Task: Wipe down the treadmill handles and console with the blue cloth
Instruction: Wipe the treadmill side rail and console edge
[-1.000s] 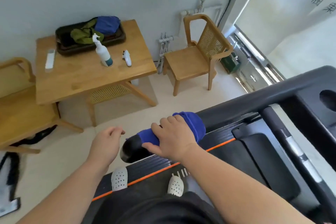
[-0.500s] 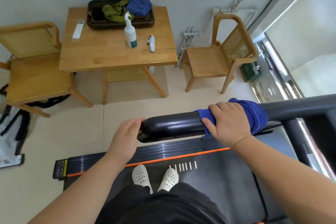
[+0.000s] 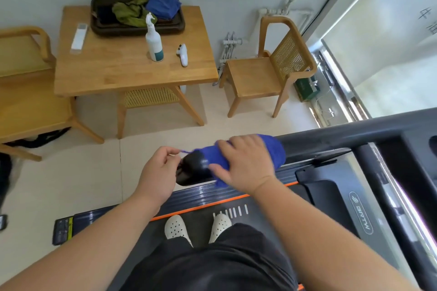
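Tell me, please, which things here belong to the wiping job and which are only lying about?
For the job: blue cloth, wrapped on the treadmill handle; right hand gripping it; left hand pinching its corner; console.

Lying about: spray bottle, white remote, white handheld device, tray of cloths, on the table.

right hand (image 3: pixel 246 164) grips blue cloth (image 3: pixel 275 152) wrapped round handle (image 3: pixel 195 170) end; left hand (image 3: pixel 160 172) pinches its loose corner.

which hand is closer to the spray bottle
Left. The left hand pinches a corner of the blue cloth at the end of the handle, on the spray bottle side; the right hand grips the cloth round the handle, farther right.
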